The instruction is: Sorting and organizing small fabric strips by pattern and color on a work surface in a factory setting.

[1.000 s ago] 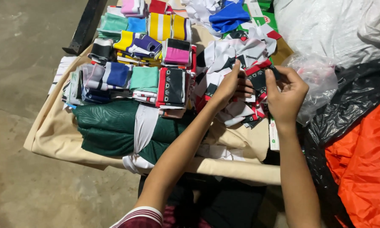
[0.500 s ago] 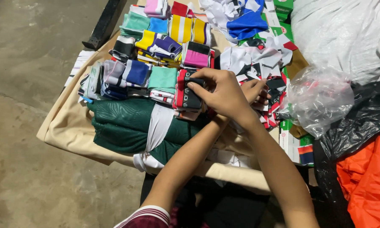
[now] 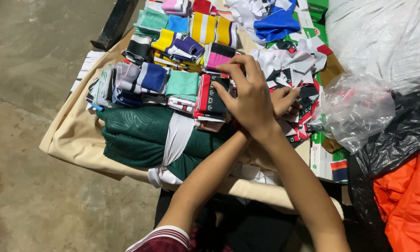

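Right now I am watching the green folded cloth [image 3: 140, 137] lying just below the black-and-red folded bundle [image 3: 211, 95], which my right hand [image 3: 249, 95] is pressing flat with spread fingers, seemingly to seat it, while my left hand [image 3: 284, 100], half hidden beside it, is curling on loose pieces.

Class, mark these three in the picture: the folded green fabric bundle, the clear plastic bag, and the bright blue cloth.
Green fabric bundle [image 3: 135, 135], head view, on its folded left half.
Clear plastic bag [image 3: 357, 109], head view, crumpled middle.
Blue cloth [image 3: 275, 23], head view, centre of the piece.
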